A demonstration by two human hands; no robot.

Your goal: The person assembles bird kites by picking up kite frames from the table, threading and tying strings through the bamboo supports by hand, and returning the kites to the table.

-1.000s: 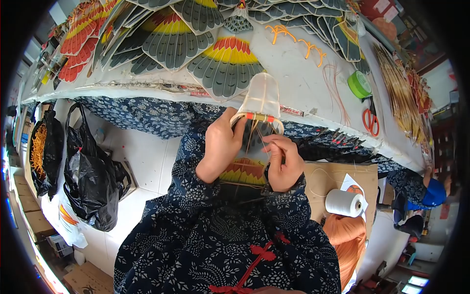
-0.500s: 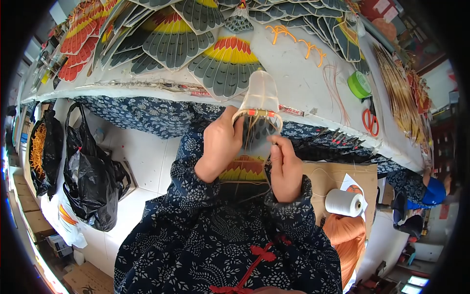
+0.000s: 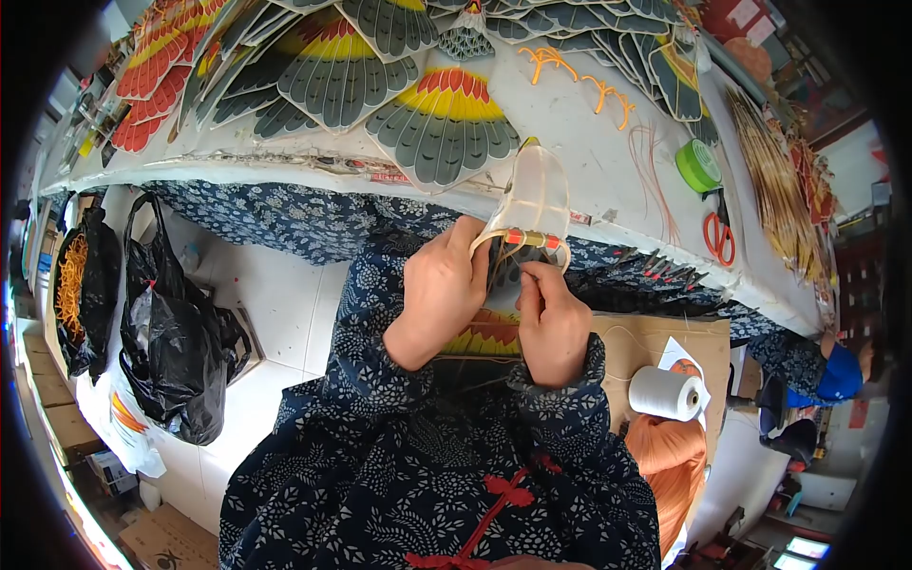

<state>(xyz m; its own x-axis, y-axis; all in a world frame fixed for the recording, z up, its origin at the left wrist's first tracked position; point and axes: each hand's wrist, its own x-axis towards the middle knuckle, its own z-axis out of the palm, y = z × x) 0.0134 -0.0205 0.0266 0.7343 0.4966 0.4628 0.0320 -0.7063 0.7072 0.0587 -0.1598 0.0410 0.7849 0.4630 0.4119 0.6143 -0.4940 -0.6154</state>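
Note:
My left hand is closed on the left rim of a small kite frame. The frame has pale, translucent covering over a curved bamboo edge, with red and gold bands across its near opening. Thin strands hang inside that opening. My right hand is pinched just below the frame's right side; whatever sits between its fingertips is too small to make out. Under both hands lies a painted kite sail in yellow, red and grey, partly hidden by the hands and sleeves.
Painted kite sails cover the white table ahead. Green tape, red-handled scissors and orange wire pieces lie there too. A white thread cone stands right; black bags sit left. Another person is far right.
The kite frame has shifted right and tilted, its far tip swinging rightward. My left hand moved right with it, and my right hand's fingertips came closer to the opening.

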